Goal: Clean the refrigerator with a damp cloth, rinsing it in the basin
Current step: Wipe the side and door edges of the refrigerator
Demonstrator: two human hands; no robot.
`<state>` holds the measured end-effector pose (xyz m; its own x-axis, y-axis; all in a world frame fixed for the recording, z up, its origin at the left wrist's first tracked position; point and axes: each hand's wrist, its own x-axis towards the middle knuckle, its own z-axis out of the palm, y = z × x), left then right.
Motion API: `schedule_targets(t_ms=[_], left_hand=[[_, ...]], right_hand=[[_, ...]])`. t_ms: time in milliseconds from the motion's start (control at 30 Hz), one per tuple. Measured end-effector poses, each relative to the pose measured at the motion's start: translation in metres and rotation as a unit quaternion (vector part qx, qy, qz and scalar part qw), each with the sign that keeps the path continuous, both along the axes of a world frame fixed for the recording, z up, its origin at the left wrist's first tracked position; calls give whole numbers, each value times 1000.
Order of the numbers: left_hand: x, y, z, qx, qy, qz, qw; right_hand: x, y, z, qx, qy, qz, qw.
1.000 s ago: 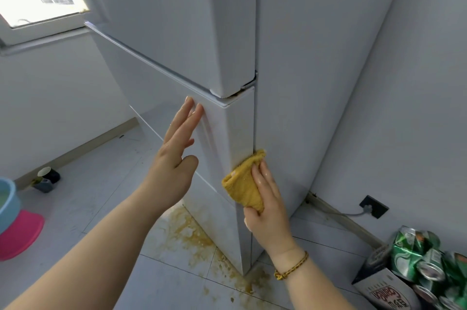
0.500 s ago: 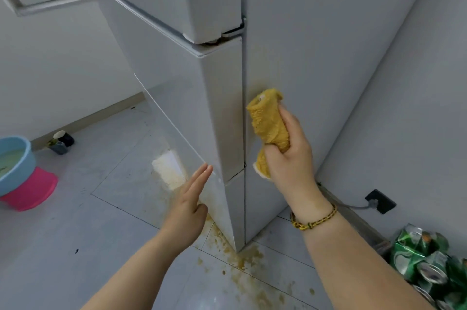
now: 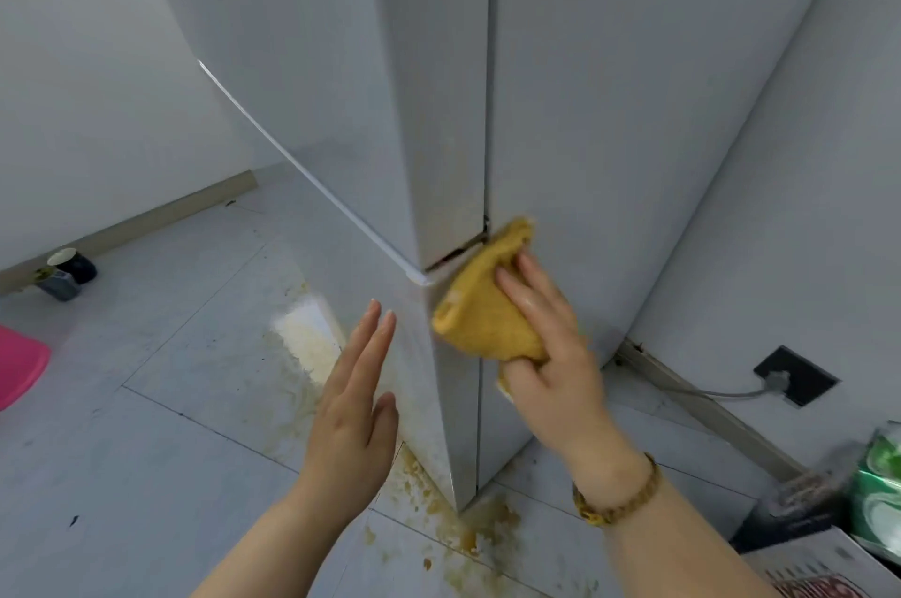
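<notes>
The white refrigerator (image 3: 609,109) fills the middle of the head view, seen corner-on. My right hand (image 3: 551,353) presses a folded yellow cloth (image 3: 482,309) against the corner edge, just below the gap between two door sections. Brownish smears run up the edge above the cloth. My left hand (image 3: 356,407) lies flat, fingers straight and together, against the lower front panel to the left of the cloth. It holds nothing. The basin is out of view.
Brown spill stains (image 3: 458,529) cover the tiled floor at the refrigerator's foot. A pink stool (image 3: 19,363) shows at the left edge, a small dark cup (image 3: 68,266) by the skirting. Green cans (image 3: 877,490) on a box sit at lower right, near a wall socket (image 3: 794,375) with a cable.
My right hand has carried the cloth down from the side panel to the corner edge at the door gap. The view has dropped lower; my left hand stays on the lower front panel.
</notes>
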<state>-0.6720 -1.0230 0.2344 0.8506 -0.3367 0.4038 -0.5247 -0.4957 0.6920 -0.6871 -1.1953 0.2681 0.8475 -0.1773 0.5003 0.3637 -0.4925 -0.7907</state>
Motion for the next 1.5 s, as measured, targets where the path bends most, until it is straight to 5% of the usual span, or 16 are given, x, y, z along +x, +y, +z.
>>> schedule_targets(t_ms=[100,167,367,600,833,1100,1333,1500], left_hand=[[13,-4,-41,-28,10,4,1000],[24,-8,-60,-40,-13,6,999],[44,-13,-98,-80,-101,6,992],[50,-6,-98,-82,-102,-29,991],[48,-4,-95,-75,-74,-51,993],[46,-4,-91,-58,-54,-47,996],[47,-4,-94,-71,-64,-61,994],[47,-4,-92,-74,-41,-49,995]], right_hand=[[-6,-18,-39,232,90,-50,967],[-1,-31,-56,248,73,-67,964],[16,-18,-83,117,-113,-6,987],[49,19,-80,-78,-273,-76,956],[35,6,-162,-138,-201,-60,968],[48,19,-65,-86,-266,-78,957],[29,32,-160,-129,-199,-82,968],[41,47,-63,-83,-254,-100,958]])
